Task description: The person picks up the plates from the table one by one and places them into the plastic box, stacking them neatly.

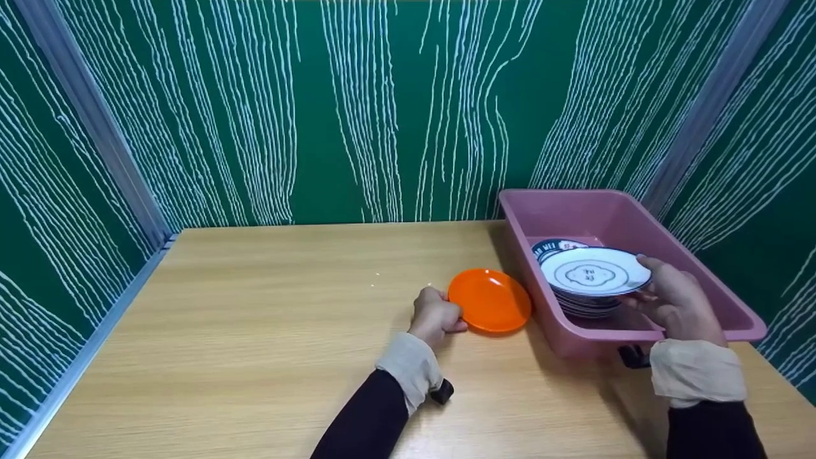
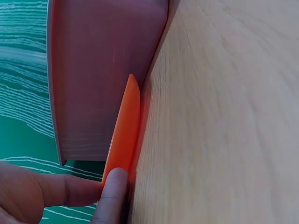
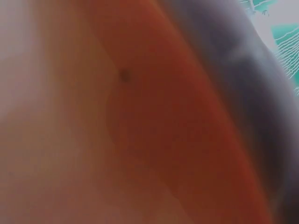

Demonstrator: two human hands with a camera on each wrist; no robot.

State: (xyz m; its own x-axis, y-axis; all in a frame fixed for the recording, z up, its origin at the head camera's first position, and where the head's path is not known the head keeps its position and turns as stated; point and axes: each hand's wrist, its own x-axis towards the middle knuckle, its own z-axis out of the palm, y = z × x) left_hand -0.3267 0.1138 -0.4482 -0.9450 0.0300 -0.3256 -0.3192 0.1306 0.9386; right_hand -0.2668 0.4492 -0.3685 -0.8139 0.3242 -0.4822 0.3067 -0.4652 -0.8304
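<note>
Between thumb and fingers, my left hand point(image 1: 436, 315) pinches the left edge of an orange plate point(image 1: 489, 301) just over the table. The left wrist view shows this plate point(image 2: 124, 130) edge-on, thumb and finger at its near rim, low beside the bin wall. At the right, my right hand point(image 1: 679, 303) grips the right rim of a white plate point(image 1: 596, 272) with a dark rim line and a printed emblem. That plate overlaps a stack of plates point(image 1: 586, 307) inside the pink bin point(image 1: 707, 299). The right wrist view is a close blur.
Behind the white plate, a dark-rimmed plate with lettering point(image 1: 553, 246) lies in the bin. The wooden table point(image 1: 255, 319) extends to the left, with a few tiny white specks near its middle. Green walls with white streaks point(image 1: 306, 127) enclose the back and sides.
</note>
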